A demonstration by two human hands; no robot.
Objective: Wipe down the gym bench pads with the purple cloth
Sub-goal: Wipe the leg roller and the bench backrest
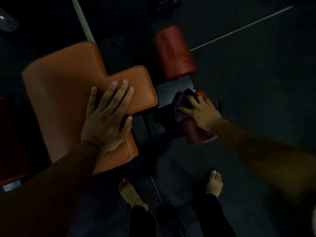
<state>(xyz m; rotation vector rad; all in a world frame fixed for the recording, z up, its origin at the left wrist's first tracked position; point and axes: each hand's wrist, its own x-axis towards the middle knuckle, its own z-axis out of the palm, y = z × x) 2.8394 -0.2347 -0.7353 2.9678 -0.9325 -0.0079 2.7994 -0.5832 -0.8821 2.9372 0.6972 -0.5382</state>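
An orange cross-shaped bench pad [65,93] fills the left middle of the head view. My left hand [107,115] lies flat on it with fingers spread, the thumb hanging over its right edge. To the right, my right hand [200,112] presses the purple cloth [181,106] onto the near red roller pad [198,132], fingers spread over the cloth. A second red roller pad [174,53] stands farther back, bare and apart from both hands.
A black metal frame and plate [172,93] sit between the orange pad and the rollers. My bare feet [213,183] stand on dark rubber flooring below. A pale bar [83,23] runs up behind the pad. A dark red pad [10,134] sits at the left edge.
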